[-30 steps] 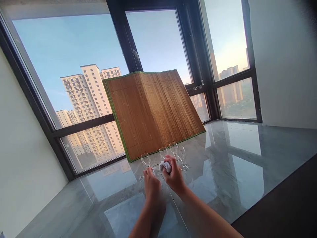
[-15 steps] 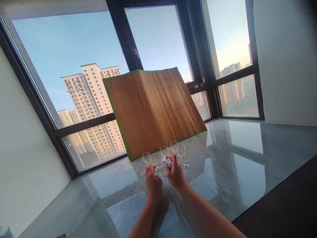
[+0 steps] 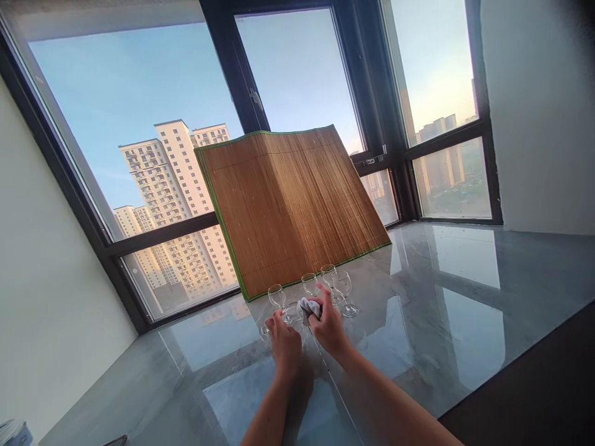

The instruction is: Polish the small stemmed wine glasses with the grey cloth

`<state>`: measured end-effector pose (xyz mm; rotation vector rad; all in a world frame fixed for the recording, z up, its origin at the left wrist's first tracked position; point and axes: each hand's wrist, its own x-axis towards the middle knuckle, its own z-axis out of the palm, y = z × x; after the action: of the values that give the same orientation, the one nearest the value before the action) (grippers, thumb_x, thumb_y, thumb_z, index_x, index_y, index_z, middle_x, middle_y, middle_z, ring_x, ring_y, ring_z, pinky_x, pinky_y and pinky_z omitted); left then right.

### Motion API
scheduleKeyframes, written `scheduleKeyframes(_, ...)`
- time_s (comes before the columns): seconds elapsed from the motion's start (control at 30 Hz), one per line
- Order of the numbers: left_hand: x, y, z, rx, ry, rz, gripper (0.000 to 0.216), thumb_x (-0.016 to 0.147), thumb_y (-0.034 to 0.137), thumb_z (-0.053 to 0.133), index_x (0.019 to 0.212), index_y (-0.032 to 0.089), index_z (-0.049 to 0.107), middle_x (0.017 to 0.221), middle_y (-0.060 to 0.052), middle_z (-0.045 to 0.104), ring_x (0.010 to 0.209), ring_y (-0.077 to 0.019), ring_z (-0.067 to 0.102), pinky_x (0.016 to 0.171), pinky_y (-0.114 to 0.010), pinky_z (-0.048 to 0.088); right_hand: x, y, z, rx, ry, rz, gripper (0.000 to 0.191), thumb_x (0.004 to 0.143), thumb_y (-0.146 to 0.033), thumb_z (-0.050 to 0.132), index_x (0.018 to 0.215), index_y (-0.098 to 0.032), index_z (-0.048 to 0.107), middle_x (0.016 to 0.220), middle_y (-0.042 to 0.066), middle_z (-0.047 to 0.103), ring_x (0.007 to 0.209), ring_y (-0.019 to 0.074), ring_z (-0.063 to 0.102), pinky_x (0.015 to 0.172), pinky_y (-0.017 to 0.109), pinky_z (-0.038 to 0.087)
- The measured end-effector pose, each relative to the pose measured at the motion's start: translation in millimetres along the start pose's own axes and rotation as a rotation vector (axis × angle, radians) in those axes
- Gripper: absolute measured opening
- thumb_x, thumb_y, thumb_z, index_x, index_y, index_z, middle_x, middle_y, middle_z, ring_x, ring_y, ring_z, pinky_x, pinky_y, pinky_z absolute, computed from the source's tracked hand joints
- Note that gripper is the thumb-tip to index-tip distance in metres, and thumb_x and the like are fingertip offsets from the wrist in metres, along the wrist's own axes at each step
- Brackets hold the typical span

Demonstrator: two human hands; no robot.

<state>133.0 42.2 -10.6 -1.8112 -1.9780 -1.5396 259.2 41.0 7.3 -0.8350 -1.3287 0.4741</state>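
Note:
My left hand [image 3: 284, 344] is closed around a clear stemmed glass [image 3: 292, 313] held tipped on its side over the glossy marble counter [image 3: 418, 322]. My right hand [image 3: 329, 327] grips a small white cloth [image 3: 307, 308] pressed against the mouth of that glass. Just beyond my hands stand several more stemmed glasses in a row: one at the left [image 3: 276, 296], one in the middle [image 3: 309, 284], and two close together at the right [image 3: 343, 288]. All of them are upright and look empty.
A bamboo mat [image 3: 290, 204] with green edging leans against the dark window frame behind the glasses. Large windows show high-rise blocks outside. White walls stand at left and right. A dark edge [image 3: 534, 384] runs along the counter's near right. A pale object [image 3: 13, 432] peeks in at bottom left.
My hands have shifted slightly; the right hand with the cloth has turned at the glass's mouth. The camera has tilted a little, so the scene sits marginally higher and to the right.

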Motion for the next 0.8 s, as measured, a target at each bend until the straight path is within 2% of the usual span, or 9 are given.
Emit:
scheduleKeyframes(0.07,0,1,-1,-0.015,0.011,0.066,0.041,0.079,-0.002,0.036,0.112,0.016,0.051,0.107,-0.010,0.050,0.102,-0.0222,0.053,0.091,-0.035,0.045,1,4,1,-0.070,-0.016,0.043,0.074,0.071,-0.005,0.045,0.141,-0.021,0.028,0.096,0.001,0.069,0.082,0.0172,0.065,0.080,0.030,0.051)
scheduleKeyframes(0.17,0,3,-2,-0.021,0.025,0.126,0.042,0.077,-0.004,0.037,0.110,0.018,0.053,0.106,-0.009,0.051,0.103,-0.0216,0.053,0.092,-0.034,0.045,0,11,1,-0.187,-0.059,0.018,0.078,0.073,-0.006,0.043,0.146,-0.022,0.023,0.104,0.004,0.070,0.089,0.0200,0.066,0.083,0.034,0.051)
scheduleKeyframes(0.3,0,4,-3,-0.011,0.016,0.101,0.042,0.077,-0.002,0.039,0.110,0.018,0.054,0.106,-0.008,0.052,0.104,-0.0217,0.054,0.088,-0.033,0.046,-2,14,1,-0.296,0.027,-0.071,0.079,0.075,-0.005,0.042,0.149,-0.022,0.018,0.121,0.010,0.063,0.110,0.0240,0.059,0.090,0.039,0.050)
scheduleKeyframes(0.4,0,4,-2,0.001,0.001,0.061,0.042,0.077,-0.001,0.039,0.111,0.018,0.054,0.106,-0.008,0.052,0.101,-0.0213,0.055,0.086,-0.032,0.046,-1,12,-1,-0.303,0.052,-0.128,0.071,0.080,-0.008,0.042,0.147,-0.020,0.023,0.112,0.010,0.063,0.102,0.0230,0.061,0.088,0.039,0.050)
scheduleKeyframes(0.5,1,2,-3,0.004,-0.004,0.033,0.043,0.075,-0.002,0.039,0.109,0.019,0.055,0.104,-0.008,0.052,0.099,-0.0207,0.056,0.085,-0.031,0.046,-1,8,-2,-0.269,-0.050,-0.143,0.062,0.086,-0.011,0.041,0.146,-0.022,0.027,0.100,0.006,0.067,0.089,0.0206,0.063,0.083,0.035,0.051)
scheduleKeyframes(0.6,3,-1,-7,0.003,0.001,0.002,0.041,0.072,-0.001,0.042,0.104,0.019,0.055,0.102,-0.007,0.052,0.098,-0.0210,0.056,0.087,-0.031,0.046,-4,7,-1,-0.250,-0.174,-0.075,0.062,0.087,-0.017,0.047,0.145,-0.025,0.028,0.102,0.006,0.069,0.087,0.0208,0.065,0.082,0.034,0.050)
scheduleKeyframes(0.7,7,-6,-10,0.005,0.008,-0.054,0.039,0.068,0.000,0.046,0.102,0.019,0.054,0.102,-0.007,0.053,0.096,-0.0211,0.057,0.086,-0.031,0.046,-7,12,1,-0.212,-0.306,-0.026,0.080,0.077,-0.021,0.063,0.147,-0.026,0.026,0.122,0.009,0.064,0.106,0.0240,0.063,0.094,0.039,0.048)
scheduleKeyframes(0.8,11,-11,-10,0.039,0.005,-0.062,0.041,0.067,-0.001,0.044,0.101,0.019,0.053,0.102,-0.007,0.053,0.095,-0.0206,0.057,0.085,-0.030,0.046,-9,24,5,-0.164,-0.396,-0.054,0.097,0.064,-0.012,0.067,0.149,-0.028,0.023,0.140,0.012,0.053,0.127,0.0264,0.051,0.107,0.043,0.040)
